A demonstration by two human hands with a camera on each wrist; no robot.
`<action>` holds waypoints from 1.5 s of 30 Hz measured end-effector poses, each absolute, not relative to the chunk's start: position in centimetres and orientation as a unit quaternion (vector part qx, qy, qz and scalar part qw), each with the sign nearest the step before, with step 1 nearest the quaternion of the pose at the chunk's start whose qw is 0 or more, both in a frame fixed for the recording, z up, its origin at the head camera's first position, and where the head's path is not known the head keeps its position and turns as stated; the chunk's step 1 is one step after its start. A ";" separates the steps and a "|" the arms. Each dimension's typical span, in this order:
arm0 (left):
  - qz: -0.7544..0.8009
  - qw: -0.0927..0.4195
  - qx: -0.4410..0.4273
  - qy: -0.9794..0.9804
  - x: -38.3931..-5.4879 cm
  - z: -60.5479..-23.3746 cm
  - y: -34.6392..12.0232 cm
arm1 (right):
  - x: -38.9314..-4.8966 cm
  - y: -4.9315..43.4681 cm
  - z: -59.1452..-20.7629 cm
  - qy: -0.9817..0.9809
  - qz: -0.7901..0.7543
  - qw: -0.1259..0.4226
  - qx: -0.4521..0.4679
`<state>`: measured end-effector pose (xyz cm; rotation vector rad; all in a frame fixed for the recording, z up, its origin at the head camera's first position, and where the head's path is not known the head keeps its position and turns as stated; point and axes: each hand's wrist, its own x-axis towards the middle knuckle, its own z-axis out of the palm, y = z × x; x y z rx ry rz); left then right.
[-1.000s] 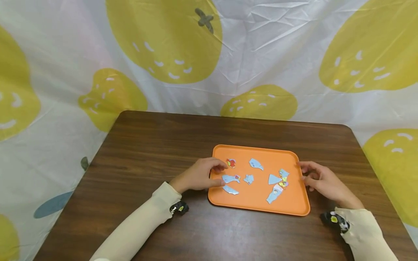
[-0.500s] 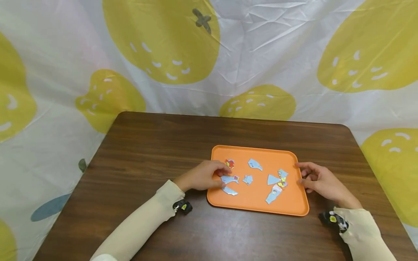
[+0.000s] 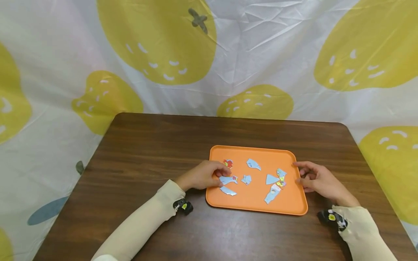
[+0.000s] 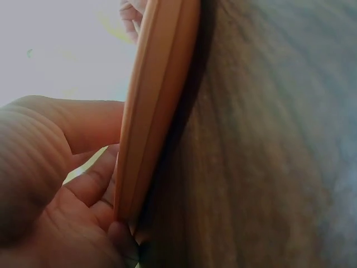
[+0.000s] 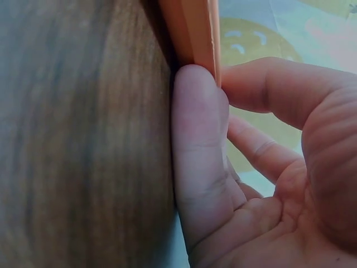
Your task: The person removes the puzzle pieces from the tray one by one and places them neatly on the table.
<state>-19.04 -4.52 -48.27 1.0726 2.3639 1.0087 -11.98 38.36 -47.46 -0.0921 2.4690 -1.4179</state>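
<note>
The orange tray [image 3: 243, 200] lies on the table [image 3: 169, 141], right of centre in the lower half of the head view, its long sides running across the frame. On it are flat, irregular pieces: a red piece [image 3: 228, 164] at upper left, a blue piece [image 3: 253, 164] at top centre, two more blue ones near the left rim, a small one [image 3: 246, 179] in the middle, and a cluster [image 3: 279, 181] of pale blue and yellow parts towards the right. The left hand [image 3: 204, 174] pinches the left rim, thumb inside and a fingertip at the outer wall; whether the thumb touches the nearest piece, I cannot tell. The right hand [image 3: 321, 181] pinches the right rim between thumb and fingers. Cream sleeves [image 3: 140, 221] enter from the bottom corners, a black device [image 3: 183, 206] at each wrist. Behind the dark wood-grain tabletop, a pale cloth [image 3: 248, 61] printed with yellow shapes fills the upper frame.
</note>
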 end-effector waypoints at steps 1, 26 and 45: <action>0.359 0.179 0.378 0.834 -19.0 -48.2 -4.5 | -12.0 38.4 -47.5 0.858 -0.492 0.146 -0.031; 0.377 0.164 0.372 0.832 -19.4 -48.5 -4.6 | -12.5 38.4 -47.6 0.852 -0.499 0.153 -0.026; 0.428 0.150 0.370 0.811 -19.6 -48.0 -5.6 | -12.7 38.6 -47.9 0.857 -0.492 0.154 -0.019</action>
